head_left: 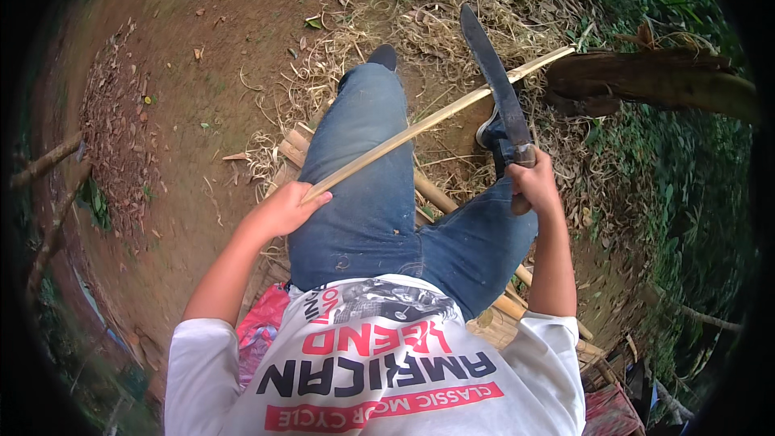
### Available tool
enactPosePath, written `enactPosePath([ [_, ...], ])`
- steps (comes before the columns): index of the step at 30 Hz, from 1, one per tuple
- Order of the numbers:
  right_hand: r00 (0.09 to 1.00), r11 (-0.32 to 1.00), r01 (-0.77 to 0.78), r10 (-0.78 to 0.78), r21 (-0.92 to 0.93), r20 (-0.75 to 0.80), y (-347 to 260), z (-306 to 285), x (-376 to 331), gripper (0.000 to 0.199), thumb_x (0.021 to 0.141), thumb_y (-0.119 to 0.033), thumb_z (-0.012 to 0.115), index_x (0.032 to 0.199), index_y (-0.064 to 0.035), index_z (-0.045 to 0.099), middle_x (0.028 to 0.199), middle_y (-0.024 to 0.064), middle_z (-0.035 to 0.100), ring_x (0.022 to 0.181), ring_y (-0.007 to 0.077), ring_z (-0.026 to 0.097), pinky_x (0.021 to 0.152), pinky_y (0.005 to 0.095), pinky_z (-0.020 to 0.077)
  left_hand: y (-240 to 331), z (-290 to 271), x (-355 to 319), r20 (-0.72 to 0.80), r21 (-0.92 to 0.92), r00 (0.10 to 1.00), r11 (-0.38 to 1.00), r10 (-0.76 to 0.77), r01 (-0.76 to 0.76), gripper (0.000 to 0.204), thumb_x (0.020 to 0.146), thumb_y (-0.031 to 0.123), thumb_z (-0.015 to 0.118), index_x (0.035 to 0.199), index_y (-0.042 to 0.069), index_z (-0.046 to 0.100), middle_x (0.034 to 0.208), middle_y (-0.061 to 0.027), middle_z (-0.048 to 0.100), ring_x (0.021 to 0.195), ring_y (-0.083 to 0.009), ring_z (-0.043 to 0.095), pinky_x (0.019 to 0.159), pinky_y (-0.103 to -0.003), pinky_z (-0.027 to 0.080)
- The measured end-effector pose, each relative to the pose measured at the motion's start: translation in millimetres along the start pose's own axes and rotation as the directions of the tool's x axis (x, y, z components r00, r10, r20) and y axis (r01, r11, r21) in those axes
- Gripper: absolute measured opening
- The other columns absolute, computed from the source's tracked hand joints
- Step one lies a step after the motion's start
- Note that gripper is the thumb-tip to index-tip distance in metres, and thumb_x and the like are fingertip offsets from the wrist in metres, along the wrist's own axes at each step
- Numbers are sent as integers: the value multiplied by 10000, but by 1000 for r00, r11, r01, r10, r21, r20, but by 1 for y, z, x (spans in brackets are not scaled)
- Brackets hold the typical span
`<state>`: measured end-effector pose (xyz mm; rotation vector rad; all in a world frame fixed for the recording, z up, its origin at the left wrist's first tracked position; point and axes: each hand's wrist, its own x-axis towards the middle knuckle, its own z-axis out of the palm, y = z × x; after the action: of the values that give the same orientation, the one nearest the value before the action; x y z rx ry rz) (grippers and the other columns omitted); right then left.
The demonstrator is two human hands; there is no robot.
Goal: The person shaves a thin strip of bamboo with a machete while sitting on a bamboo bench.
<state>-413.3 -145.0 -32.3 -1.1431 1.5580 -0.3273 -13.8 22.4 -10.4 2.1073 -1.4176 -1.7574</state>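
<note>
**Bare earth, bamboo and a blade**

Reddish-brown dirt (202, 113) covers the ground of this outdoor spot, scattered with dry leaves and a mat of pale shavings and straw (404, 24) ahead of the person's feet. Green undergrowth (686, 178) closes in on the right, where a thick, weathered log (654, 81) lies across the ground. The person sits on a low platform of bamboo poles (436, 194), legs in blue jeans (371, 194) stretched forward.

The left hand (282, 208) is closed around the near end of a long, thin bamboo strip (436, 117), which runs diagonally over the left thigh and up to the right, its far end reaching the log. The right hand (533, 182) is clenched on the handle of a dark machete (496, 73), the blade pointing away from the body and crossing the strip near its far end; blade and strip appear to touch there. A red-patterned bag (260, 327) lies beside the left hip.
</note>
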Motion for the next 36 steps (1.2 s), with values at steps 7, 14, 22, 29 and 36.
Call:
enactPosePath([
  [7,1000,1000,-25,25,-17,8,-3,13,-8,156,745,38,619,851,-21,520,600,35,526,450,132,509,414,287,420,-7,6,1,-47,8,998,999,39,-39,493,970,397,586,757,-48,585,577,-79,469,583,-146,446,572,-351,421],
  [14,1000,1000,-9,9,8,2,-3,27,-8,165,742,33,632,861,-18,529,593,30,519,452,130,504,427,295,417,-5,4,2,-6,14,1000,1000,14,-14,483,974,390,581,788,-56,596,588,-93,482,605,-150,472,598,-360,432],
  [22,999,996,-37,39,83,-22,-6,28,-8,172,744,33,624,899,-10,563,613,17,527,472,109,507,423,278,405,-12,6,4,-29,16,999,999,46,-45,511,964,425,574,800,-57,622,638,-172,563,617,-243,561,627,-394,459],
  [29,992,946,-92,115,312,-56,1,14,5,184,737,31,621,911,-2,571,630,14,529,484,107,509,443,278,421,-7,6,5,-47,-32,996,996,81,-83,493,962,400,595,773,-55,598,601,-96,508,607,-154,486,602,-364,441],
  [36,1000,1000,6,-6,14,-13,-8,11,-3,167,741,41,622,858,-35,529,620,23,534,454,117,510,418,274,414,-4,5,1,-45,-4,999,1000,9,-9,506,959,408,599,751,-52,590,581,-80,491,587,-148,470,576,-357,426],
])
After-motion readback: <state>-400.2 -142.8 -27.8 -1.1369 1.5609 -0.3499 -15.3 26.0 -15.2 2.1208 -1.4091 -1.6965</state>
